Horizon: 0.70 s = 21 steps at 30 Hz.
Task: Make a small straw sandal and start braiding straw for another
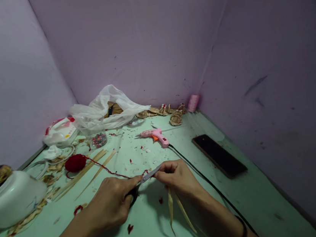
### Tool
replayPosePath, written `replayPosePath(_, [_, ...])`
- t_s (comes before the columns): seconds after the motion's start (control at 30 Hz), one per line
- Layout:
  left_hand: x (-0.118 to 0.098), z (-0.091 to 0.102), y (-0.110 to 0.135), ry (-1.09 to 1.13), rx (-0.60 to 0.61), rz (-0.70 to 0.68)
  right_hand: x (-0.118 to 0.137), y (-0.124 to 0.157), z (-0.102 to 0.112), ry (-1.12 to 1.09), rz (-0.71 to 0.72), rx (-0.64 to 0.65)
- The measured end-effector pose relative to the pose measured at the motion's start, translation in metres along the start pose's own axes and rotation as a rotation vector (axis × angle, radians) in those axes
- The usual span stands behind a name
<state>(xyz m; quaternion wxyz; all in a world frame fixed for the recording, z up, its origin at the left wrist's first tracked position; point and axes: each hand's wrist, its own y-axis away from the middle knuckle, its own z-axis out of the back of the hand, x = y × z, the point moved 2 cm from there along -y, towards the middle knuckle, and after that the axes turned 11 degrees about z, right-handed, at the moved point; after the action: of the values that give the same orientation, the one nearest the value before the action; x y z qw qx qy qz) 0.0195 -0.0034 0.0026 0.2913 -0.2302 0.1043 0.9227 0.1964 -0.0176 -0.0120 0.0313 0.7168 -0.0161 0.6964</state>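
Observation:
My left hand (110,203) is closed round the dark handles of a pair of scissors (146,177), whose grey blades point right, toward my other hand. My right hand (176,177) pinches the end of a red yarn strand (109,171) together with pale straw strips (175,208) that hang down from the fingers. The blades meet the red yarn right at my right fingertips. The strand runs back left to a red yarn ball (75,163).
On the green table (149,235) lie a pink glue gun (156,135) with a black cord (209,183), a dark phone (219,155), a clear cup of beads (96,132), a white plastic bag (110,107), loose straw sticks (86,171), woven straw pieces (175,118) and a white pot (9,196).

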Motion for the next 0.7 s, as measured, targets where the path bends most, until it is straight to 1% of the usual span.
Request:
replayPosePath(0.07, [0.002,-0.001,-0.002,0.043,0.033,0.011,0.000,-0.001,0.000,-0.010,0.002,-0.007])
replayPosePath(0.1, [0.005,0.001,-0.004,0.061,-0.006,0.049,-0.001,-0.002,0.000,-0.023,0.002,-0.016])
replayPosePath(0.17, [0.014,0.007,-0.007,0.052,-0.174,0.210,-0.004,-0.005,0.002,-0.059,0.006,-0.041])
replayPosePath(0.23, [0.026,0.017,-0.009,-0.055,-0.334,0.434,-0.009,-0.008,0.003,-0.101,0.013,-0.060])
replayPosePath(0.27, [0.031,0.022,-0.010,-0.135,-0.367,0.532,-0.012,-0.009,0.004,-0.120,0.017,-0.065])
replayPosePath(0.3, [0.036,0.026,-0.011,-0.218,-0.362,0.604,-0.014,-0.010,0.004,-0.136,0.019,-0.069])
replayPosePath(0.33, [0.040,0.030,-0.011,-0.294,-0.336,0.649,-0.016,-0.011,0.004,-0.151,0.018,-0.073])
replayPosePath(0.43, [0.048,0.036,-0.013,-0.410,-0.233,0.672,-0.021,-0.011,0.003,-0.185,-0.010,-0.074])
replayPosePath(0.53, [0.050,0.036,-0.014,-0.404,-0.179,0.661,-0.023,-0.009,0.004,-0.205,-0.057,-0.055])
replayPosePath(0.63, [0.046,0.031,-0.012,-0.362,-0.128,0.598,-0.022,-0.006,0.006,-0.219,-0.084,-0.046])
replayPosePath(0.7, [0.042,0.029,-0.011,-0.377,-0.129,0.554,-0.022,-0.005,0.008,-0.211,-0.101,-0.061])
